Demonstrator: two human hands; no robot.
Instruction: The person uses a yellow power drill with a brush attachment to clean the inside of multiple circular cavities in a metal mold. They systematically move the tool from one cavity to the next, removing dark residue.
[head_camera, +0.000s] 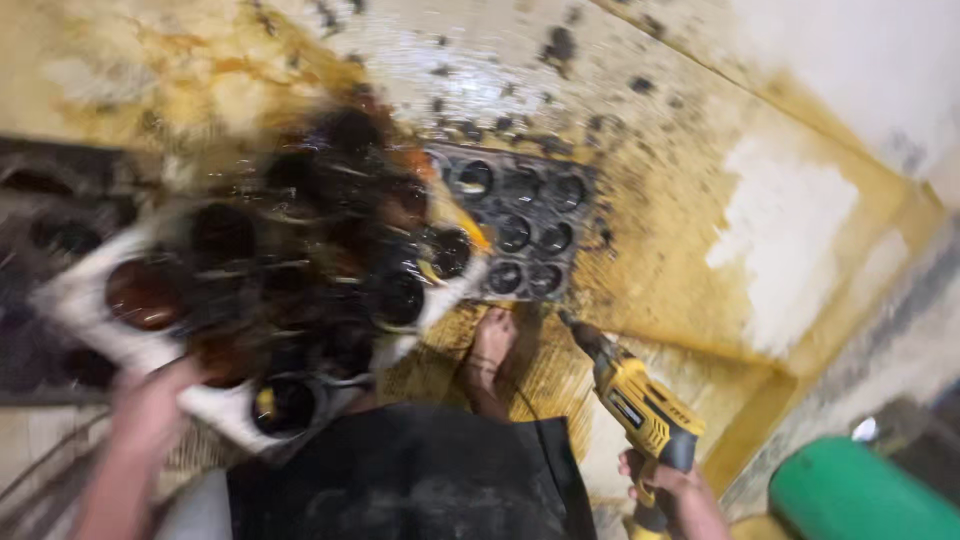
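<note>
- Dark cloth of the person's own clothing (420, 480) fills the bottom middle of the view, nearest the camera; a bare foot (488, 358) shows just beyond it on the stained floor (700, 220).
- Left hand (150, 405) grips the near edge of a white, blurred tray of round holes (270, 300), lifted and tilted above the floor; its fingers look wrapped around the rim, though motion blur hides them individually.
- Most holes of that lifted tray appear dark and filled or coated with a wet, brownish mass, so the work on it seems well along; how complete it is cannot be read through the blur.
- Right hand (665, 485) is closed around the handle of a yellow power drill (640, 405), whose tip points down and away towards the floor, not touching either tray.
- A second, dark tray of round holes (525, 235) lies flat on the floor, just beyond the lifted one towards the far side; its holes look empty, so it seems untouched as yet.
- Yellow-brown stains and black spatter cover the floor around both trays.
- A green cylinder (860, 495) lies at the bottom right corner, well apart from the drill.
</note>
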